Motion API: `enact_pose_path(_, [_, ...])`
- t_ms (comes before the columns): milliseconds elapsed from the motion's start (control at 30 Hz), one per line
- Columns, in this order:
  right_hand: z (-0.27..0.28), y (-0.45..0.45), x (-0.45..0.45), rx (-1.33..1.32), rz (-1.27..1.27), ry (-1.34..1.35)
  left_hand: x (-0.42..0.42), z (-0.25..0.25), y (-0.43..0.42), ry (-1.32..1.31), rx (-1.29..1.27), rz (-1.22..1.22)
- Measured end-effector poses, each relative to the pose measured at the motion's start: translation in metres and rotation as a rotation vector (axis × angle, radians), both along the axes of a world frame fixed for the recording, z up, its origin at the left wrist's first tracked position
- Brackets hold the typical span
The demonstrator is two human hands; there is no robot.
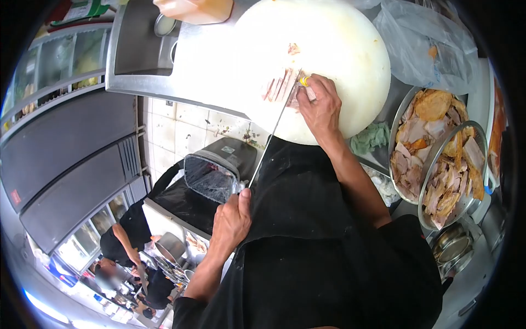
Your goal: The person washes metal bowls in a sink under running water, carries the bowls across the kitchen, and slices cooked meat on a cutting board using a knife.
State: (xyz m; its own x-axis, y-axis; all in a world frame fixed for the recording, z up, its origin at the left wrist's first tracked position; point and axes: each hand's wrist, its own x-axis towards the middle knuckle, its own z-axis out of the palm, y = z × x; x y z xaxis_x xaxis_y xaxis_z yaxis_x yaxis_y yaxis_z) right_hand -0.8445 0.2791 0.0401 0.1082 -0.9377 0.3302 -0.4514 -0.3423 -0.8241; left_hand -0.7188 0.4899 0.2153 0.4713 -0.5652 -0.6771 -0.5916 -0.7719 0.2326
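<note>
My left hand [233,218] is closed round the handle end of a long thin knife [272,130]. The handle itself is mostly hidden in the fist. The blade slants up over the edge of the round white cutting board [356,55], its far end beside the sliced meat [281,86]. With curled fingers, my right hand [320,104] grips a pale piece of meat [311,94] on the board, close to the blade. A yellow band [303,81] shows at its fingertips. A small meat scrap [293,49] lies farther up the board.
Right of the board stand two metal bowls [392,151] [422,205] of cut meat, a green cloth [370,138] and a plastic bag [433,46]. A sink [143,49] is at upper left, a lined bin [222,164] below the counter. Co-workers [126,236] stand lower left.
</note>
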Motion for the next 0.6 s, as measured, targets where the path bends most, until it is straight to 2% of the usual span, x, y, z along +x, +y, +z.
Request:
enact_pose_path(267, [-0.001,-0.001,0.002,-0.003,-0.009,-0.022,0.0,-0.002,-0.002,0.018,0.109,0.001])
enact_pose_path(367, [0.0,-0.003,0.0,-0.015,0.016,0.004,-0.006,-0.029,-0.036,0.041,-0.033,-0.123])
enact_pose_path(467, [-0.001,-0.003,-0.003,0.015,0.043,0.024,-0.003,-0.061,-0.066,0.031,-0.073,-0.07])
enact_pose_path(600, [0.007,0.008,-0.01,0.004,-0.011,0.024,0.016,-0.052,-0.053,-0.034,-0.1,-0.012])
